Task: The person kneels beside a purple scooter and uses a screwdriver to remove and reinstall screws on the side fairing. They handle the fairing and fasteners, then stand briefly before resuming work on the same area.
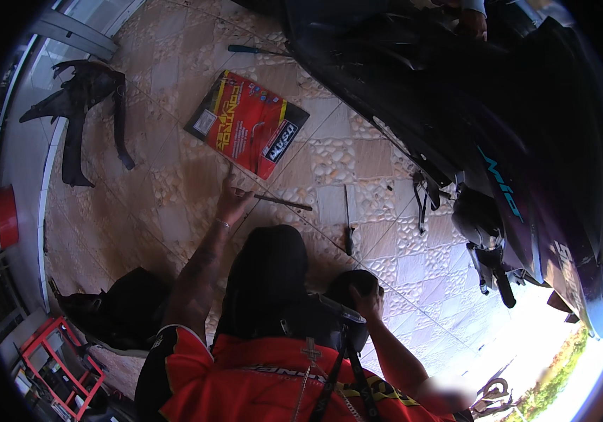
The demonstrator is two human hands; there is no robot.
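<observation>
My left hand (pixel 233 200) is low over the tiled floor, just below a flat red and black package (pixel 249 126). Its index finger stretches toward the package's lower edge, while the other fingers close around one end of a slim dark rod (pixel 284 202); the rod's exact kind does not show. My right hand (pixel 367 302) rests on my black-clad right knee (pixel 353 283), fingers spread over it and nothing visible in them. A screwdriver with a black handle (pixel 349 241) lies on the floor between that knee and the package.
A dark scooter (pixel 527 119) fills the right side, with another person's hand (pixel 472 24) at its top. Near its far end lies a blue-handled screwdriver (pixel 244 48). Black plastic body panels (pixel 76 105) lie at left, and a red rack (pixel 62 366) stands lower left.
</observation>
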